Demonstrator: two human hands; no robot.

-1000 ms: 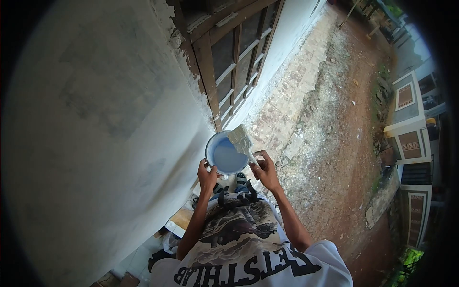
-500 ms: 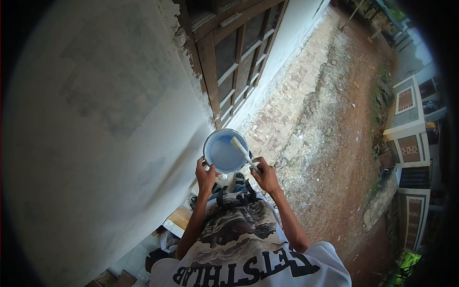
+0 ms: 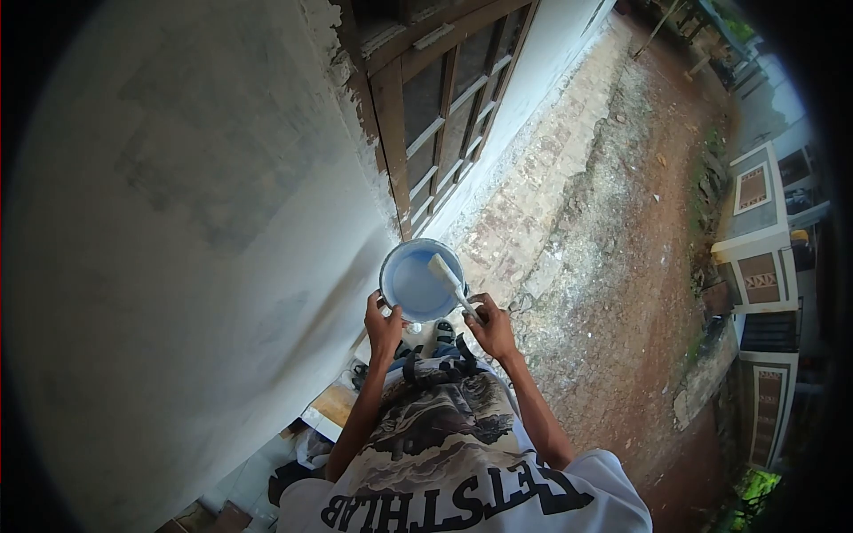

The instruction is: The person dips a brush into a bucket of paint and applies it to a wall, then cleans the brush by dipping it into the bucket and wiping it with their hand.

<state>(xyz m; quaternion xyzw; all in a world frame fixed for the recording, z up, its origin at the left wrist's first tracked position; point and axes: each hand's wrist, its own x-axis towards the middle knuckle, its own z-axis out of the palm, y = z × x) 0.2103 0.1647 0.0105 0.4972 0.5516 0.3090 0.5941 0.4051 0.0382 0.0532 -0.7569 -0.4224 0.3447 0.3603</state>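
Note:
A round bucket [image 3: 414, 289] with pale bluish-white paint inside is held out in front of my body. My left hand [image 3: 384, 325] is closed on the bucket's near left rim, the thumb toward the inside edge. In my right hand [image 3: 494, 327] is the handle of a paintbrush [image 3: 450, 278], which slants over the right part of the bucket. Its light bristles point up and left, above the paint. The right fingers are close to the bucket's right rim. Below the bucket show my sandalled feet [image 3: 444, 332].
To the left rises a patchy white wall [image 3: 222, 222] with a ragged edge beside a brown wooden window [image 3: 458, 111]. A rough stone and dirt path [image 3: 613, 266] runs along the right. Behind me on the left lie a board [image 3: 333, 407] and bundled items [image 3: 311, 446].
Almost nothing differs. The view has shifted very slightly, while both hands, the bucket and the paintbrush keep their places.

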